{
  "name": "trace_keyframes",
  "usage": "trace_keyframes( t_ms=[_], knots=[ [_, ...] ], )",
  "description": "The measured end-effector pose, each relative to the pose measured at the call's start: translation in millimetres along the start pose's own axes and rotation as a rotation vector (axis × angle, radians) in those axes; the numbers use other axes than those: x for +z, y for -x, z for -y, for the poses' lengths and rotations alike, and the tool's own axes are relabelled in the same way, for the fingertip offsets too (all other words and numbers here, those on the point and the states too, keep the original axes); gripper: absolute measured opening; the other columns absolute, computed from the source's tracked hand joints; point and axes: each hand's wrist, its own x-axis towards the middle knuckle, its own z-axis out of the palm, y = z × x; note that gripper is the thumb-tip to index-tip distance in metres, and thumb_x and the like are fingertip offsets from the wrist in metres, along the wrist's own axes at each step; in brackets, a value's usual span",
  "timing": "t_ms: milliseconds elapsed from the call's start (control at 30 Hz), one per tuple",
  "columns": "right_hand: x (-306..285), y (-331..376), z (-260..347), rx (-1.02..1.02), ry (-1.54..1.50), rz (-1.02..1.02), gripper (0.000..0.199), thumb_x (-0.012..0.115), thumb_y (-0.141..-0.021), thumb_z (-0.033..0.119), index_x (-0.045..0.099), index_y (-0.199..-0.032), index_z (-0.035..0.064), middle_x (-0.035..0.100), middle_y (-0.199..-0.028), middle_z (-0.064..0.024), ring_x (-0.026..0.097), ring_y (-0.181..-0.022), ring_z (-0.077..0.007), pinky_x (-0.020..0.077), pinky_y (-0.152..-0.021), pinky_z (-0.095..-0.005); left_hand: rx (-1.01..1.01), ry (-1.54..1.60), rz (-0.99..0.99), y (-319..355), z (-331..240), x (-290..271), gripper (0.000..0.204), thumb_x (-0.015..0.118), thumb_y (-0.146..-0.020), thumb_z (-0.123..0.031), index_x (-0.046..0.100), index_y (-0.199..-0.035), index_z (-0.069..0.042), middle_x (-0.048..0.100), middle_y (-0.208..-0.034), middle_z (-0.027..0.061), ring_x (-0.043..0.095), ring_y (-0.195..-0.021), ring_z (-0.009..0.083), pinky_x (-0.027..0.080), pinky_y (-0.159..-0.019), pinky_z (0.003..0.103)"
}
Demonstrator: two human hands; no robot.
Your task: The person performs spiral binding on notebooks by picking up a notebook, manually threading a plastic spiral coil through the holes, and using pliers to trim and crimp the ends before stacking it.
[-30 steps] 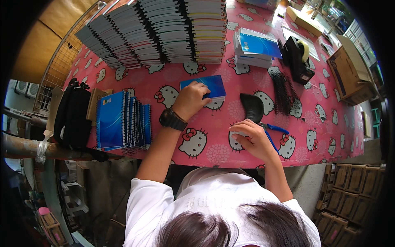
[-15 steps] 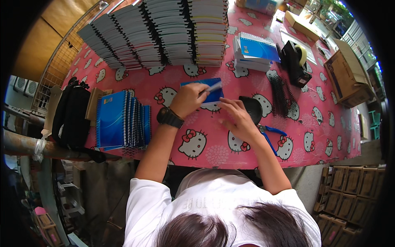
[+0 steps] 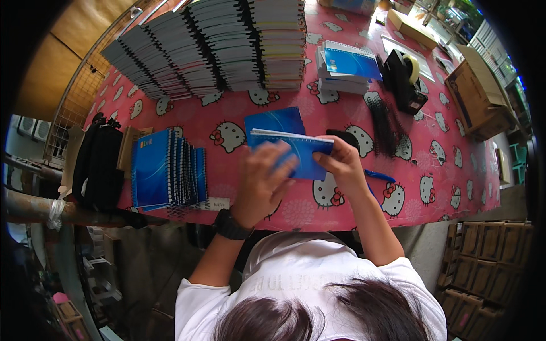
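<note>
A blue-covered notebook (image 3: 310, 156) is raised above the table, white sheets showing along its top edge. My right hand (image 3: 341, 159) pinches it at the right end, thumb on the cover. In front of its left part is my left hand (image 3: 264, 176), wearing a black watch; its fingers are smeared by motion, so whether they touch the cover is unclear. Behind the notebook a second blue cover (image 3: 276, 116) lies flat on the table. Near my left wrist is a small white paper slip (image 3: 218, 203). Blue-handled pliers (image 3: 380, 177) rest beyond my right hand, partly hidden.
Spiral-bound blue notebooks (image 3: 156, 170) are piled at the left beside a black bag (image 3: 99, 162). Tall stacks of bound books (image 3: 222, 45) stand at the back. On the right are a notebook pile (image 3: 350, 62), black binding coils (image 3: 387, 125), a tape dispenser (image 3: 405, 82) and a carton (image 3: 478, 94).
The right hand now holds up a blue notebook. The left hand has come back toward me and blurs in front of it. A white slip now shows by the left wrist.
</note>
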Motion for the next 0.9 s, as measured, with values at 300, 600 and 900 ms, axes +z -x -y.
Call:
trace_keyframes(
  t_ms=[300, 600, 900],
  knots=[
    [6.8, 25.8, -49.5, -0.106, 0.207, -0.016, 0.025, 0.051, -0.079, -0.005, 0.052, -0.103, 0.0023, 0.063, -0.098, -0.0064, 0.055, -0.083, -0.0106, 0.0435, -0.075, -0.023, -0.807, 0.913, -0.122, 53.8, 0.8, 32.5, 0.048, 0.057, -0.081, 0.011, 0.044, -0.125, -0.006, 0.054, -0.104, 0.0041, 0.054, -0.098, 0.0112, 0.047, -0.084, 0.025],
    [-1.1, 18.1, -41.8, -0.04, 0.459, 0.036, 0.03, 0.052, -0.076, -0.007, 0.051, -0.106, 0.0009, 0.06, -0.092, -0.0079, 0.057, -0.085, -0.0144, 0.0447, -0.075, -0.0283, -0.139, 0.01, 0.036, 3.5, -25.2, 37.8, 0.048, 0.062, -0.077, 0.006, 0.061, -0.122, -0.013, 0.062, -0.112, 0.0058, 0.06, -0.103, 0.0238, 0.034, -0.105, 0.046],
    [-154.4, -49.9, 30.5, -0.218, 1.448, -0.656, 0.026, 0.07, -0.08, 0.014, 0.065, -0.103, 0.0028, 0.065, -0.102, -0.0144, 0.06, -0.097, -0.0306, 0.0475, -0.086, -0.0378, -0.089, 0.089, -0.022, 0.7, -16.9, 38.1, 0.037, 0.067, -0.071, 0.004, 0.072, -0.103, -0.014, 0.068, -0.097, 0.0034, 0.062, -0.089, 0.0209, 0.043, -0.078, 0.035]
  ],
)
